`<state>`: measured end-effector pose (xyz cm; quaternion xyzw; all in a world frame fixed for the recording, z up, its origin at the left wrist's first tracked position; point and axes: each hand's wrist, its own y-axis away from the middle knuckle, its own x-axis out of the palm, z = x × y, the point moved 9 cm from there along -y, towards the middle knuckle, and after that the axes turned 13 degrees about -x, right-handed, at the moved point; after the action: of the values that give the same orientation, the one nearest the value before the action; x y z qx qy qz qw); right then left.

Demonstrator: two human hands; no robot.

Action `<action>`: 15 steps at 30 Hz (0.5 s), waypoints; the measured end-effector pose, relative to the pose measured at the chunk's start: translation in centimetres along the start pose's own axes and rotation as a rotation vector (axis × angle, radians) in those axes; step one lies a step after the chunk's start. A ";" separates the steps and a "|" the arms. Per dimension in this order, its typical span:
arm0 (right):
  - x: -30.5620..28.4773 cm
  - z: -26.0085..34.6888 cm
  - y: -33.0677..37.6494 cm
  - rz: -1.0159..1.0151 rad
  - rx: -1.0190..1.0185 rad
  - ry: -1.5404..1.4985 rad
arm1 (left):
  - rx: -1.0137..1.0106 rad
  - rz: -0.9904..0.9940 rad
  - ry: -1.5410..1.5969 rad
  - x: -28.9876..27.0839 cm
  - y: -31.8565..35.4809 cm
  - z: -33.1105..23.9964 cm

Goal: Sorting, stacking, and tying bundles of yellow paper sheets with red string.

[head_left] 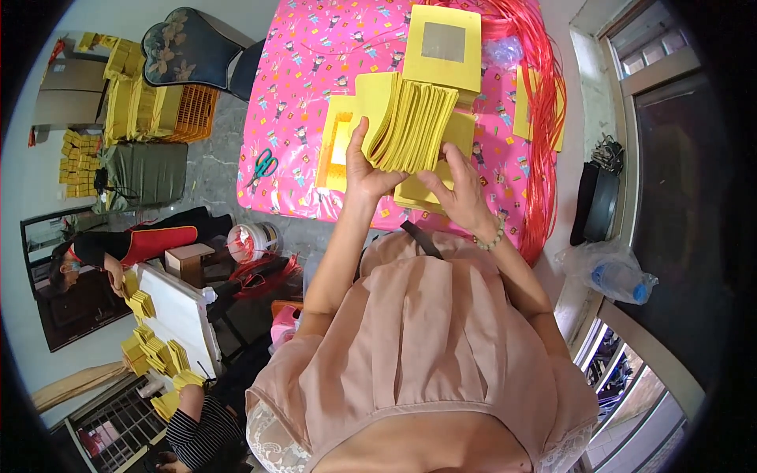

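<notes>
left hand (364,169) is clamped on a yellow bundle (410,122) of thin folded pieces, thumb up its left side and palm below; right hand (461,189) is spread, thumb and fingers apart, by the lower right edge — i cannot tell if its tips touch. the bundle is held above the desk (272,102). it looks like paper or card: probably light per piece, heavier together, springy rather than limp, easily creased at the edges. pieces could slide over each other, so it seems best pressed flat from both sides, with a palm under the lower edges. counted on the desk: one pair of scissors (266,165), one stack with a grey square (445,69), one lower stack (416,195) partly hidden, one orange-patterned piece (337,146), one yellow piece (523,106) among red ribbons (541,158). the bundle's pieces are too tightly packed to count — the ribbons too tangled.
</notes>
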<state>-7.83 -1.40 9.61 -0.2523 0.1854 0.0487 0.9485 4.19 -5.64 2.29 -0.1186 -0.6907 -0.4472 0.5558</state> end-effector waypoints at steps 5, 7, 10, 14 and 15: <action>0.2 -0.3 0.1 -0.007 0.031 -0.008 | 0.046 -0.048 -0.043 0.4 0.0 0.4; 0.3 -0.3 0.1 -0.023 0.041 -0.029 | 0.052 -0.044 -0.046 0.3 0.1 0.4; 0.1 0.0 0.0 -0.043 0.031 -0.045 | 0.057 -0.043 -0.044 0.4 0.1 0.4; 0.2 0.0 0.0 -0.025 0.035 -0.031 | 0.044 -0.019 -0.027 0.3 0.0 0.4; 0.3 0.0 0.0 -0.017 0.025 -0.027 | 0.045 -0.019 -0.027 0.3 0.0 0.4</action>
<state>-7.58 -1.40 9.52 -0.2413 0.1712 0.0419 0.9543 3.81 -5.42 2.60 -0.1055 -0.7091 -0.4353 0.5446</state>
